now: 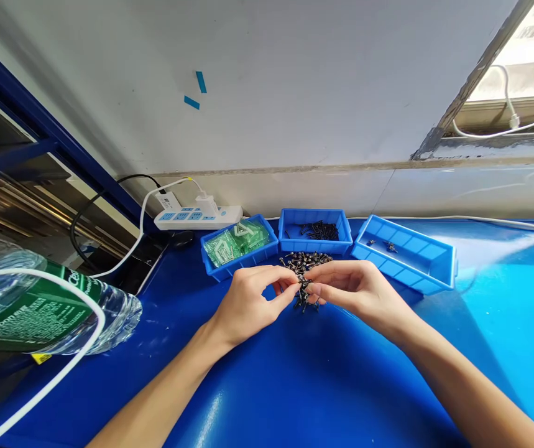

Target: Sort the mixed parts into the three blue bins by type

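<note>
A heap of dark screws [304, 260] lies on the blue table, and both my hands meet just over its near side. My left hand [260, 295] comes in from the left, thumb and forefinger pinched together on a small dark screw. From the other side my right hand [355, 286] pinches at the same small piece, its fingertips almost touching those of the left. The fingers partly hide the screw and the heap below.
Behind the heap stand a blue bin with green packets [239, 241], a blue bin with black screws [316, 231] and a blue bin holding a few small parts [406, 252]. A power strip [199, 218] is at the wall. A large water bottle [47, 305] and white cable occupy the left.
</note>
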A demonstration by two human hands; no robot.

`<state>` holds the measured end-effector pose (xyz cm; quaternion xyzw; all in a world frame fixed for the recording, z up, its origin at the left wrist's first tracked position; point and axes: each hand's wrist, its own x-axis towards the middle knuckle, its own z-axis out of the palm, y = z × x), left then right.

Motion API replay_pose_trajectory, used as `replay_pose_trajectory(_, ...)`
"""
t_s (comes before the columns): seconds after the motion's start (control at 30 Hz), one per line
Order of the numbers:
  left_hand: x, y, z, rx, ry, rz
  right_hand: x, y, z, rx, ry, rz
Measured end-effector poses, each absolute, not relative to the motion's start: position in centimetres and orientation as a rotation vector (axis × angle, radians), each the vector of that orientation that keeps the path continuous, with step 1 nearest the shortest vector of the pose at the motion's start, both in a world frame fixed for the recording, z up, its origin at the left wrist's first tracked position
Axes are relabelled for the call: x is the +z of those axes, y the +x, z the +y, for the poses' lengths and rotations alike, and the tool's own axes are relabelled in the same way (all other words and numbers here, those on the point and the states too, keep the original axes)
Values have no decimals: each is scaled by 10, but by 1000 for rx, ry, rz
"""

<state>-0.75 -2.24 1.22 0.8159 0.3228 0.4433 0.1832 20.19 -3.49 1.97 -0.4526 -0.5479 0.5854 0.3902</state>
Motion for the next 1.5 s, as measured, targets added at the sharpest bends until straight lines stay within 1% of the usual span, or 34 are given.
replay_pose_trajectory(0.1, 14, -9, -22, 1178, 2264, 888, 17, 204, -32, 1524, -1115, -1356)
replay_pose_trajectory(0.2, 15, -17, -17, 1000, 2329, 870, 20, 206, -29, 1503, -1159, -1369)
replay_pose_trajectory(0.37, 13, -30, -10, 765, 2573, 954, 22, 206, -26, 1376, -1214, -1273)
replay_pose_trajectory(0.53, 12, -28, -12, 598, 2626, 883, 17, 206, -24, 1232, -1071, -1083)
replay_pose_trajectory(0.73, 11, -26, -13, 543, 2643, 893, 22, 210, -25, 1281, -1053, -1012)
replay_pose_trajectory(1.1, 11, -28, -12, 531, 2650, 913, 29, 215, -26, 1060, -1203, -1094)
replay_pose_trajectory(1.27, 11, -29, -13, 549, 2668, 912, 35, 216, -29, 1051, -1156, -1107)
replay_pose_trajectory(1.5, 11, -30, -12, 573, 2673, 899, 48, 214, -31, 1078, -1205, -1133)
